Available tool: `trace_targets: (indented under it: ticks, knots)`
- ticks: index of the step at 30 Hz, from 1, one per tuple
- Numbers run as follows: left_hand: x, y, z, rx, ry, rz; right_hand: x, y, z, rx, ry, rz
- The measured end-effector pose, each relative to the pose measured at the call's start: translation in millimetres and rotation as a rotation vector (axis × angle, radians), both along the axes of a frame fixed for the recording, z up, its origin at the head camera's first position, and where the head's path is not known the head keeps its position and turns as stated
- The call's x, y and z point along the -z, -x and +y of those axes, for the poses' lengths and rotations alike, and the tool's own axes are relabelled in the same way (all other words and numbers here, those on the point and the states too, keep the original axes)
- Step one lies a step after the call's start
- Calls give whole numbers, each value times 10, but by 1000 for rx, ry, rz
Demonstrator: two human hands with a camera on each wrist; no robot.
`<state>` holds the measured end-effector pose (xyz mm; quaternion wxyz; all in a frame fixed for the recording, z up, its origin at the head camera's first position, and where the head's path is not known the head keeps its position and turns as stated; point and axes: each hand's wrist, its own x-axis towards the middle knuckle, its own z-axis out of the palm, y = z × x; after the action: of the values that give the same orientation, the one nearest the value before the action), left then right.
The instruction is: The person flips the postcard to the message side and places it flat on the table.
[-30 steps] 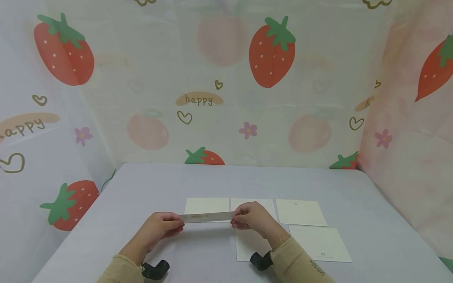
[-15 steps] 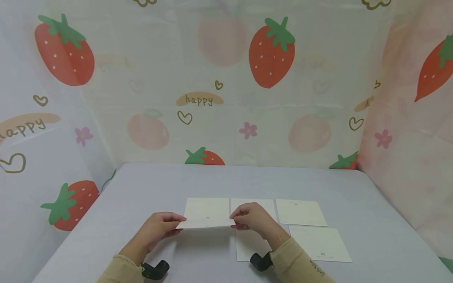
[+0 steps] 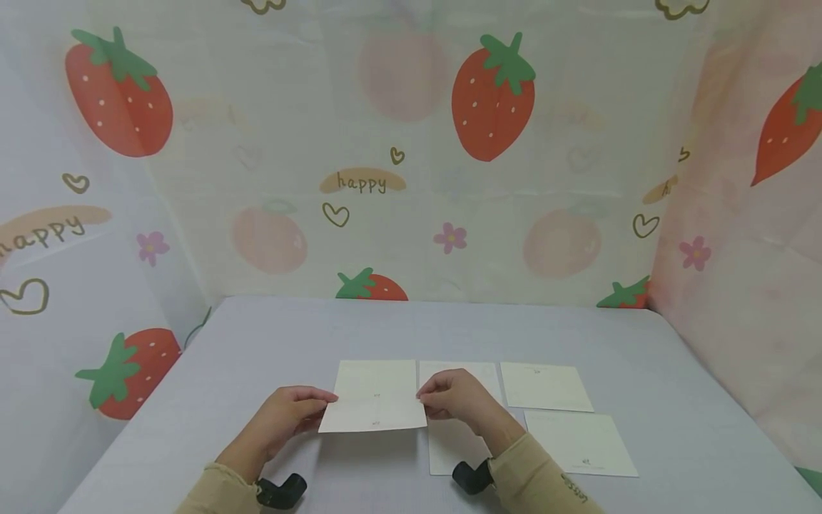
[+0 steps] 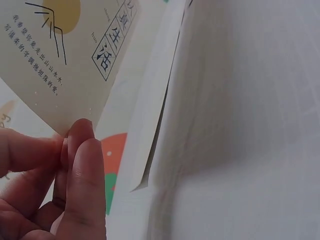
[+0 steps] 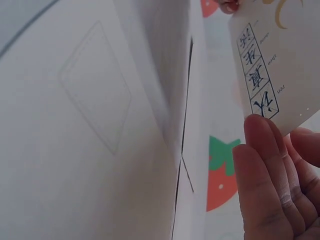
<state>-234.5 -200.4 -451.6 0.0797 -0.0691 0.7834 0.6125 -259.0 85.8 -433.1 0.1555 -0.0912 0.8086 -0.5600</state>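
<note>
A cream postcard [image 3: 353,420] is stretched level between my two hands, close over the table, with its shadow below. My left hand [image 3: 289,414] pinches its left corner between thumb and fingers. At the opposite corner my right hand [image 3: 464,401] pinches it the same way. The plain side with a tiny print faces up. Both wrist views show the printed underside: the left wrist view has a yellow circle and dark line drawing on the postcard [image 4: 75,85], and the right wrist view has boxed Chinese characters on the postcard [image 5: 295,75].
Several similar postcards lie face down in rows: one behind the held postcard, a back middle card [image 3: 483,371] partly under the right hand, a back right card [image 3: 546,387], a front middle card [image 3: 457,451] and a front right card [image 3: 581,442]. A strawberry-patterned curtain [image 3: 411,143] surrounds the white table [image 3: 289,335].
The held postcard has tilted from nearly edge-on, printed side showing, to plain side up, its near edge swinging down toward me. Both hands stay nearly in place.
</note>
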Motion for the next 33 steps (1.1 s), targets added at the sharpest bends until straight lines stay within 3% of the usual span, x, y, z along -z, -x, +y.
trace_targets:
  ticks: [7, 21, 28, 33]
  knots:
    - [-24, -39, -3, 10, -35, 16, 35, 0, -21, 14, 5, 7]
    - [41, -48, -23, 50, -77, 42, 63, -31, -42, 8, 15, 15]
    - [62, -32, 14, -21, -44, 20, 87, -35, -54, 24, -8, 24]
    - [80, -35, 24, -35, -52, 14, 105, -30, -59, 19, -28, 32]
